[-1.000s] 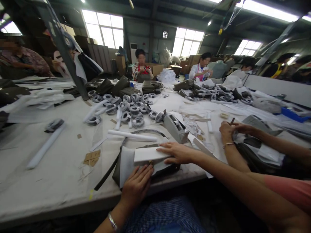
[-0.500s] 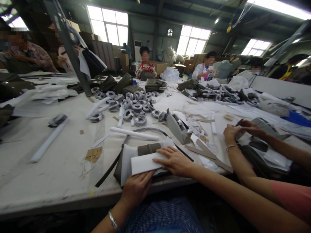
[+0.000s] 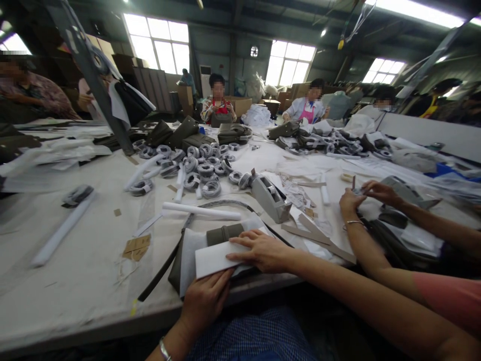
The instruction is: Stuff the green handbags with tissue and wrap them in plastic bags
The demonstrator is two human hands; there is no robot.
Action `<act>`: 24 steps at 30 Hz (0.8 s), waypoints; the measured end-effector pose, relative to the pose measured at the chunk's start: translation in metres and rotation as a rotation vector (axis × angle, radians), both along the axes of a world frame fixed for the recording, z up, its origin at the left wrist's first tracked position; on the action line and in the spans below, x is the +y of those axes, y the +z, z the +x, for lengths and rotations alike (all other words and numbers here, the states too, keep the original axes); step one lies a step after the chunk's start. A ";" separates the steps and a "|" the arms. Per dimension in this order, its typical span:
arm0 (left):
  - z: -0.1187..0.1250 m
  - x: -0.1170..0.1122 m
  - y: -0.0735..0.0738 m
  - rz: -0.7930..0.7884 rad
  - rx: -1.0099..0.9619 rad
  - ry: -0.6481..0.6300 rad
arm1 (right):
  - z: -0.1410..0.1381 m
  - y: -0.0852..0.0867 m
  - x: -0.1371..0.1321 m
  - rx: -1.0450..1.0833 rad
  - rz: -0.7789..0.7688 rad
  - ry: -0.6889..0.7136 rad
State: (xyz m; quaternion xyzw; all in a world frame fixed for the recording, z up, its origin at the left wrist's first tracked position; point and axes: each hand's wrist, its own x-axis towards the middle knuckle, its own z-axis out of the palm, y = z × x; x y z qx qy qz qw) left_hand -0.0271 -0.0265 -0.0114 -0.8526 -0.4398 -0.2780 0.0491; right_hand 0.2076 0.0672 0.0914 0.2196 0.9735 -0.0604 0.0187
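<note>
An olive green bag (image 3: 222,233) lies at the table's near edge, partly wrapped in white foam. A white foam sheet (image 3: 211,259) rests across its top. My right hand (image 3: 263,250) lies flat on that sheet, fingers stretched out and pressing it down. My left hand (image 3: 205,300) comes up from below, its fingers curled over the bag's near edge and touching the sheet's lower rim. The bag's dark strap (image 3: 160,275) trails to the left along the table.
A grey tape dispenser (image 3: 269,198) stands just behind the bag. A white foam tube (image 3: 201,210) and several wrapped rolls (image 3: 203,170) lie further back. On the right, a co-worker's two hands (image 3: 361,196) handle a small item. More bags and people are at the far side.
The white sheet has slid left and nearer to me across the bag, with my right hand following on top. My left hand stays at the bag's near edge.
</note>
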 end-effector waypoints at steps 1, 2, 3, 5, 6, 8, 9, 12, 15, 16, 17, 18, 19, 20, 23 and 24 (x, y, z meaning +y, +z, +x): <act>0.000 0.000 0.000 0.005 -0.001 -0.003 | -0.001 0.000 0.000 0.008 0.003 -0.002; 0.000 0.000 0.000 0.010 -0.003 -0.005 | -0.002 -0.001 0.000 0.014 0.005 -0.003; 0.000 0.000 0.000 0.015 -0.005 -0.007 | -0.003 -0.002 0.000 0.017 0.006 -0.002; 0.000 0.000 0.000 0.018 -0.007 -0.007 | -0.003 -0.005 0.000 0.021 0.000 0.000; 0.000 0.000 0.001 0.016 -0.006 -0.009 | -0.003 -0.007 0.000 0.022 -0.006 -0.001; 0.001 0.001 0.001 0.010 -0.005 -0.016 | 0.000 -0.013 -0.001 0.033 -0.025 -0.008; 0.001 0.001 0.002 0.011 -0.008 -0.019 | 0.002 -0.016 -0.001 0.042 -0.038 -0.014; -0.001 -0.001 0.005 0.013 -0.031 -0.031 | 0.006 -0.024 -0.002 0.064 -0.074 -0.036; -0.004 -0.006 0.015 0.029 -0.105 -0.092 | 0.008 -0.029 -0.002 0.081 -0.085 -0.047; -0.004 -0.007 0.021 0.036 -0.141 -0.107 | 0.008 -0.030 -0.002 0.086 -0.086 -0.045; -0.004 -0.007 0.027 0.045 -0.178 -0.109 | 0.008 -0.032 -0.002 0.092 -0.086 -0.043; -0.003 -0.007 0.035 0.053 -0.208 -0.100 | 0.007 -0.033 -0.001 0.099 -0.084 -0.042; -0.001 -0.006 0.042 0.062 -0.230 -0.082 | 0.007 -0.034 -0.001 0.106 -0.081 -0.043; 0.002 -0.003 0.050 0.067 -0.239 -0.060 | 0.006 -0.036 -0.002 0.113 -0.076 -0.048; 0.017 0.007 0.062 0.005 -0.197 0.007 | 0.006 -0.040 -0.003 0.147 -0.072 -0.056; 0.021 0.010 0.061 -0.029 -0.164 0.030 | 0.006 -0.041 -0.003 0.167 -0.081 -0.056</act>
